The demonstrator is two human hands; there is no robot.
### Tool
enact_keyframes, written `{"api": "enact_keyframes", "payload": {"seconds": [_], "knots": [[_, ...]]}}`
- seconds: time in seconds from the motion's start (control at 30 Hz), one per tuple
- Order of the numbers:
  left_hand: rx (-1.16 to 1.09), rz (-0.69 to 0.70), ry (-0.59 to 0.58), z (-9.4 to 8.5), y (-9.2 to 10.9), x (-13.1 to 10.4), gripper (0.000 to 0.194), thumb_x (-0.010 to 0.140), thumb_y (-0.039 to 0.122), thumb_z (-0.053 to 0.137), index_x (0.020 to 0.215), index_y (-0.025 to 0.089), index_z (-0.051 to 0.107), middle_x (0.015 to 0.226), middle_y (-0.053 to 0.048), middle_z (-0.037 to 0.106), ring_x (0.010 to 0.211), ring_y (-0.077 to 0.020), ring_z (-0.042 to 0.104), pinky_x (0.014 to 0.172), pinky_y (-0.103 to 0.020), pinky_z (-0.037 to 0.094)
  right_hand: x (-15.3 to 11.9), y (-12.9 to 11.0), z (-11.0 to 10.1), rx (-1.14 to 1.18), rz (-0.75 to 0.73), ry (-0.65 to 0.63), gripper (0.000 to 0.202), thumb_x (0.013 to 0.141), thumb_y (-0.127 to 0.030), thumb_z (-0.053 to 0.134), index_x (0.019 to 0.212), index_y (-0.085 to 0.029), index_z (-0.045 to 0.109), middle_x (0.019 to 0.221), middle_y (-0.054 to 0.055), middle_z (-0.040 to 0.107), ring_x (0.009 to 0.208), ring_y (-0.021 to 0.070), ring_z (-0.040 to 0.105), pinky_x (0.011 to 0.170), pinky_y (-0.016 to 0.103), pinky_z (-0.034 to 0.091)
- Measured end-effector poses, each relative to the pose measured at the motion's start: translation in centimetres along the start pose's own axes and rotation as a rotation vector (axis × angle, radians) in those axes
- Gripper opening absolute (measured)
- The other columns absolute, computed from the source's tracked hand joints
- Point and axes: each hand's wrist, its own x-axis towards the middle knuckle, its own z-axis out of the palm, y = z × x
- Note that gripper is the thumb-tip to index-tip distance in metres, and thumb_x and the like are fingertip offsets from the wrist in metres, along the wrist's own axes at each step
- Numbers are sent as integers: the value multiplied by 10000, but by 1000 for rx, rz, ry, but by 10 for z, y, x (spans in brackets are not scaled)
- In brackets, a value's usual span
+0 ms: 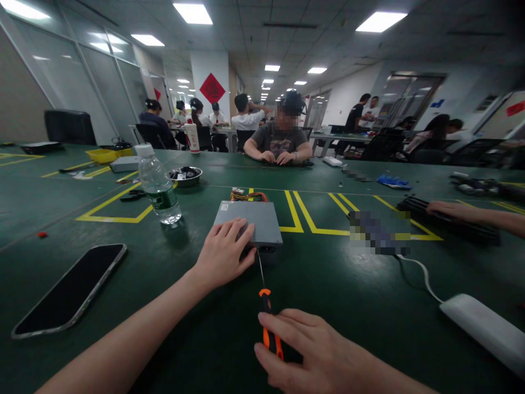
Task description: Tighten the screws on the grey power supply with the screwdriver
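Observation:
A grey metal computer power supply lies on the green table in front of me, its bundle of coloured wires at the far side. My left hand grips its near left corner, fingers over the top and thumb against the near face. In my right hand is an orange and black screwdriver, held by the handle between thumb and fingers. The screwdriver's shaft points away from me, and its tip meets the near face of the power supply beside my left thumb. What the tip touches is too small to make out.
Left of me are a phone, a water bottle and a metal bowl of small parts. To the right, a white power strip trails a cable. Another person's hand rests on a black part; someone sits opposite.

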Motion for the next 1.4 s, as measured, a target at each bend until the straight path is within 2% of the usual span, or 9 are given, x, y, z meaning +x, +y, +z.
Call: {"api": "enact_keyframes", "payload": {"seconds": [0.13, 0.33, 0.57, 0.7, 0.8, 1.03, 1.2, 1.3, 1.4], "knots": [[-9, 3, 8, -1, 0, 0, 431, 863, 400, 383, 1232, 192, 465, 1244, -118, 522, 1145, -273, 476, 884, -425, 409, -6, -3, 7, -4, 2, -23, 165, 875, -158, 523, 1014, -139, 610, 1008, 134, 650, 762, 163, 636, 704, 283, 522], [-16, -5, 9, 0, 0, 0, 428, 862, 396, 386, 1232, 195, 465, 1248, -115, 520, 1144, -274, 478, 879, -423, 413, -16, -2, 12, -27, 31, 63, 154, 880, -219, 555, 759, -127, 578, 1001, 159, 651, 703, 141, 625, 701, 277, 510], [-15, 3, 12, 0, -1, 0, 426, 862, 395, 387, 1227, 191, 470, 1241, -117, 529, 1142, -276, 480, 885, -430, 412, -5, -3, 1, -6, 35, -22, 228, 957, -253, 411, 1099, -143, 552, 1040, 148, 643, 970, 171, 607, 791, 273, 502], [-25, 5, 18, -1, 0, 0, 419, 858, 380, 401, 1223, 188, 474, 1235, -120, 534, 1145, -274, 478, 891, -431, 411, -8, -4, 8, -31, 23, 40, 196, 947, -259, 446, 930, -135, 596, 1027, 150, 651, 775, 144, 638, 750, 267, 508], [-20, 3, 12, -1, 0, 0, 423, 860, 382, 395, 1227, 184, 469, 1242, -118, 529, 1146, -269, 477, 896, -426, 409, -12, -3, 12, -32, 60, 42, 244, 944, -311, 457, 829, -139, 587, 1019, 150, 653, 762, 146, 640, 757, 271, 506], [-26, 3, 34, 0, 0, 0, 423, 846, 377, 417, 1216, 184, 488, 1231, -124, 541, 1130, -278, 491, 882, -437, 420, -9, -3, 2, -10, 52, -69, 264, 923, -315, 491, 1126, -156, 550, 1080, 136, 634, 992, 165, 602, 826, 274, 494], [-18, 2, 24, 0, 0, 0, 432, 856, 387, 401, 1227, 180, 477, 1238, -122, 536, 1148, -277, 479, 891, -432, 416, -13, -3, 10, -35, 66, 42, 207, 939, -297, 468, 896, -140, 595, 1048, 154, 646, 766, 139, 650, 782, 273, 507], [-4, 4, 14, -1, 0, 0, 433, 861, 393, 389, 1228, 181, 474, 1241, -119, 532, 1149, -274, 477, 895, -425, 412, -12, -2, 11, -24, 77, 109, 256, 960, -287, 420, 840, -116, 568, 973, 159, 670, 838, 154, 650, 780, 261, 510], [-7, 4, 3, 0, -1, 0, 443, 860, 398, 389, 1240, 182, 463, 1249, -120, 524, 1157, -275, 471, 900, -428, 408, -7, -2, 4, 5, 80, 64, 292, 983, -308, 354, 953, -106, 563, 964, 144, 676, 939, 164, 631, 780, 263, 515]]}}
